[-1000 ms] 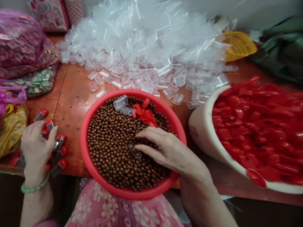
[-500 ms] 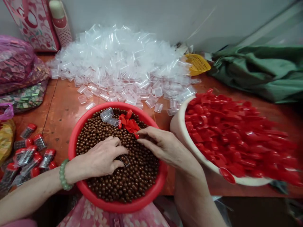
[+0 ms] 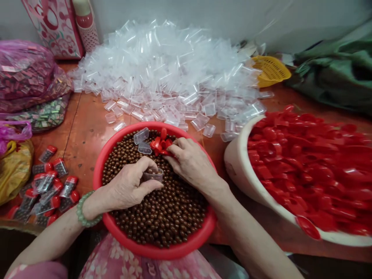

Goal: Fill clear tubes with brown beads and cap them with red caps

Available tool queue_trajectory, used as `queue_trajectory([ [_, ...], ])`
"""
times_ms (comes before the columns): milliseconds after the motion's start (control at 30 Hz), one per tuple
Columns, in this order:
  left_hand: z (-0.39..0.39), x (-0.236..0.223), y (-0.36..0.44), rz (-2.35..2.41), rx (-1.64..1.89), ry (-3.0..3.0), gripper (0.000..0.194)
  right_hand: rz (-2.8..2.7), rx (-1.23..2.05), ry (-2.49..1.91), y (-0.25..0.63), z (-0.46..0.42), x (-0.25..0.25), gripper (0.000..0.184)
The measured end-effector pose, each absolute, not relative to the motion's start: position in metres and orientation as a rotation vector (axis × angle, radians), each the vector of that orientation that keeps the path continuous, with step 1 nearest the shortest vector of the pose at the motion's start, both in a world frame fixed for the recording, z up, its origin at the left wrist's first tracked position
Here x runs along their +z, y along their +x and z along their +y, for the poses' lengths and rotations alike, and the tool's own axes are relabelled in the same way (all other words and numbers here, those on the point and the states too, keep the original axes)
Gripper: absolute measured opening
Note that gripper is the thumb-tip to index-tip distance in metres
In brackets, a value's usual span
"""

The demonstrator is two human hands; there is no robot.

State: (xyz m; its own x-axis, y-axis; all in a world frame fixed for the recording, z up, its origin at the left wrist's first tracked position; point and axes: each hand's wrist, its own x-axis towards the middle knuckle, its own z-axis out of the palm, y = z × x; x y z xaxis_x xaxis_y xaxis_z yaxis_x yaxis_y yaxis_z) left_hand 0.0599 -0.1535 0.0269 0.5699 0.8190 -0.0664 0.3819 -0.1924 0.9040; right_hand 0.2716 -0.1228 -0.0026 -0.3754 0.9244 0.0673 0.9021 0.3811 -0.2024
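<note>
My left hand [image 3: 128, 186] grips a small clear plastic container [image 3: 154, 175] around its sides, with its open mouth facing up and some brown balls inside. My right hand [image 3: 193, 162] has its fingertips closed on a red plastic cap at the edge of a small group of red caps [image 3: 159, 144]; the fingers partly hide it. Both hands are over a red basin [image 3: 99, 174] full of shiny brown balls [image 3: 165, 221]. Two empty clear containers [image 3: 141, 136] lie on the balls near the basin's far rim.
Behind the basin is a large heap of clear containers [image 3: 174, 58]. A white tub [image 3: 235, 155] piled with red caps [image 3: 308, 174] stands on the right. Filled red-capped containers [image 3: 46, 186] lie at left, near purple bags [image 3: 26, 77]. A yellow basket [image 3: 270, 71] sits behind.
My left hand has lifted the clear container out of the balls, now with balls in it. My right hand has moved in over the red caps. The view has shifted left.
</note>
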Motion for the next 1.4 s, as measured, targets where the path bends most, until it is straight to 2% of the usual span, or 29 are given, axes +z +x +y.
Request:
queue_trajectory([
  [67, -0.153, 0.027, 0.058, 1.027, 0.62, 1.709, 0.022, -2.303, 0.314, -1.587, 0.274, -0.126, -0.001, 0.011],
  [167, -0.153, 0.027, 0.057, 1.008, 0.71, 1.549, 0.036, -1.949, 0.803, -1.458, 0.273, -0.134, 0.006, 0.019],
  [233, -0.154, 0.027, 0.057, 0.982, 0.721, 1.452, 0.033, -1.792, 1.086, -1.36, 0.27, -0.139, 0.011, 0.024],
  [333, -0.157, 0.027, 0.057, 0.958, 0.723, 1.367, 0.021, -1.754, 1.264, -1.277, 0.265, -0.144, 0.018, 0.023],
  [633, -0.166, 0.024, 0.058, 0.893, 0.947, 1.361, 0.02, -1.938, 1.096, -1.201, 0.253, -0.156, 0.023, 0.024],
  [733, -0.166, 0.024, 0.058, 0.918, 0.936, 1.408, 0.018, -1.92, 1.199, -1.145, 0.251, -0.159, 0.022, 0.027],
  [933, -0.165, 0.024, 0.055, 0.902, 0.901, 1.482, 0.011, -1.688, 1.603, -1.109, 0.252, -0.159, 0.016, 0.029],
  [1033, -0.165, 0.023, 0.056, 0.917, 0.897, 1.415, 0.013, -1.267, 1.742, -1.147, 0.253, -0.157, 0.012, 0.025],
  [1167, -0.167, 0.02, 0.059, 0.93, 0.887, 1.276, 0.023, -0.852, 1.712, -1.109, 0.254, -0.153, 0.012, 0.032],
  [1400, -0.168, 0.02, 0.062, 0.895, 0.8, 1.236, 0.019, -0.981, 1.598, -1.095, 0.246, -0.159, 0.022, 0.031],
])
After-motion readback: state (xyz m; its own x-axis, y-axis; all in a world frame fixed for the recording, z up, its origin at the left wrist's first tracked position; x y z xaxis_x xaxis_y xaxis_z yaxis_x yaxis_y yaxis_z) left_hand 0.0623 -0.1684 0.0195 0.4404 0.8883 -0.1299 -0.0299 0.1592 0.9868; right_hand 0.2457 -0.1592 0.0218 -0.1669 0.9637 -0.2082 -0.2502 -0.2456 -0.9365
